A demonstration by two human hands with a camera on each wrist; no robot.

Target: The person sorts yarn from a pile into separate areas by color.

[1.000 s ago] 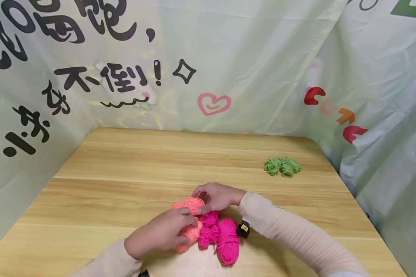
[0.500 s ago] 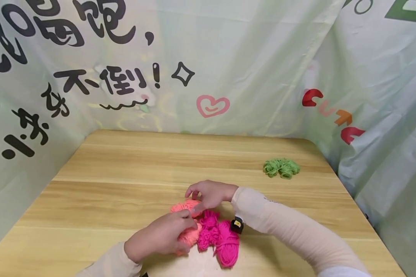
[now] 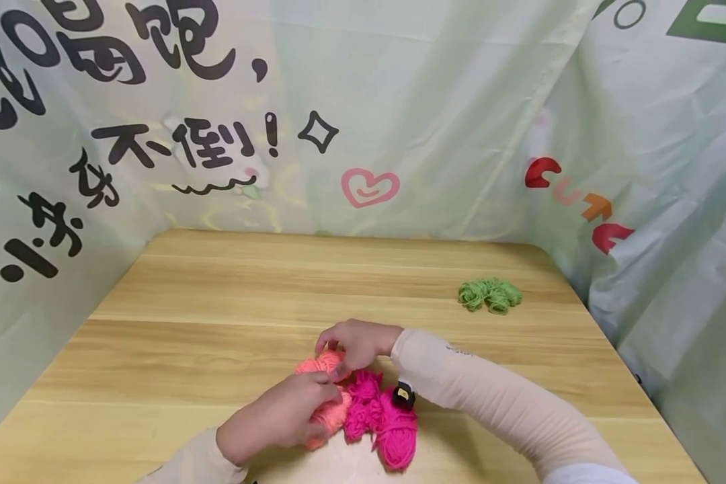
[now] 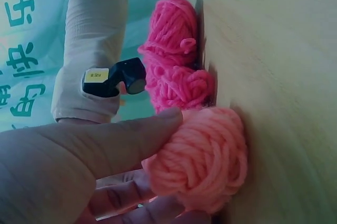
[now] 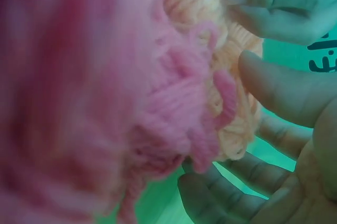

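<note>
A coral yarn skein (image 3: 319, 363) lies on the table near the front, with both hands on it. My left hand (image 3: 281, 409) holds its near part, thumb on top and fingers curled round the side, as the left wrist view of the coral yarn (image 4: 208, 153) shows. Round the far end, my right hand (image 3: 363, 344) has its thumb on the near side and its fingers bent down beyond. Against the coral skein's right side sits bright pink yarn: a knotted, loopy bundle (image 3: 361, 418) and a longer wound bundle (image 3: 397, 438). Pink yarn hides part of the right wrist view.
A loose green yarn bundle (image 3: 490, 296) lies at the back right of the wooden table (image 3: 218, 289). Printed cloth curtains (image 3: 448, 134) hang behind the table and along both sides. A black wrist camera (image 3: 402, 396) on the right sleeve overlaps the pink yarn.
My right hand has slid left across the coral skein's far end. The left hand keeps its place on the near part. The yarn bundles have hardly moved; the head view has shifted slightly.
</note>
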